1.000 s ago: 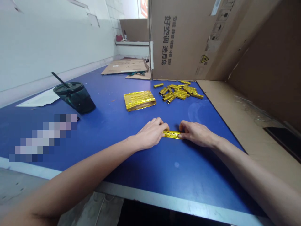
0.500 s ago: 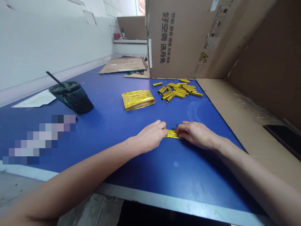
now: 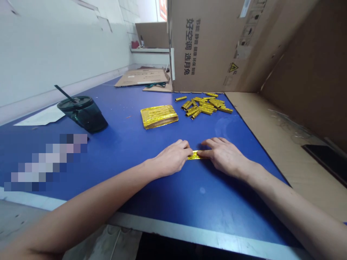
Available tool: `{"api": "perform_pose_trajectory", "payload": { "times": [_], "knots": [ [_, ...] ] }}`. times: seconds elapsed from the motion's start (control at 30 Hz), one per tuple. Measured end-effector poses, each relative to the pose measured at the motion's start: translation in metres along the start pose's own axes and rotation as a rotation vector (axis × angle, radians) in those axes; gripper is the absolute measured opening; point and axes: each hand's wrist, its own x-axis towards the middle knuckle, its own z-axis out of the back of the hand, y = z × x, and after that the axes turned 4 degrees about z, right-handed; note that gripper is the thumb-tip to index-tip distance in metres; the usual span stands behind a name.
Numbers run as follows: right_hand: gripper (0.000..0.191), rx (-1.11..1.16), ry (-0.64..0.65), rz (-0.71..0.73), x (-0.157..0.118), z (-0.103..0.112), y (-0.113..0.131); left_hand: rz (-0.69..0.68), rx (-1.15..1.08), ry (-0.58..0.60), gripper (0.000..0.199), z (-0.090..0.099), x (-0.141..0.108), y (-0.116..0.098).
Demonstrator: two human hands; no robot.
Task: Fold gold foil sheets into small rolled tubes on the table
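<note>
On the blue table, a flat gold foil strip lies between my hands. My left hand is closed on the strip's left end, its fingers bent together. Over the right end is my right hand, its thumb pressing on the foil and its fingers apart, stretched out beyond the strip. Part of the strip is hidden under both hands. Farther back lies a stack of flat gold foil pieces. To the right of that stack, several small folded gold tubes lie in a loose pile.
A dark green cup with a straw stands at the left. A large cardboard box rises behind the tubes. Flat cardboard lies at the back, and more cardboard borders the table's right side. A blurred patch covers something at the left.
My right hand's fingers have spread from a pinch, and its thumb now lies on the strip. My left hand has barely moved.
</note>
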Motion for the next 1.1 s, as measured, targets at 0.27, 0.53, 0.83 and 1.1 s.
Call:
{"api": "perform_pose_trajectory", "payload": {
  "times": [0.27,0.53,0.83,1.1],
  "knots": [
    [0.031,0.316,-0.077,-0.068,-0.001,-0.027,-0.04,-0.027,0.002,-0.051,0.019,-0.009,-0.004,-0.029],
    [0.035,0.43,-0.027,-0.094,0.001,-0.023,-0.041,-0.149,0.059,-0.081,0.018,-0.015,-0.004,-0.031],
    [0.035,0.339,-0.057,-0.167,-0.001,-0.012,-0.027,-0.191,0.165,-0.042,0.019,-0.009,-0.008,-0.037],
    [0.042,0.401,0.049,0.042,-0.029,-0.001,0.014,-0.175,0.17,-0.073,0.027,-0.012,-0.01,-0.041]
  ]
}}
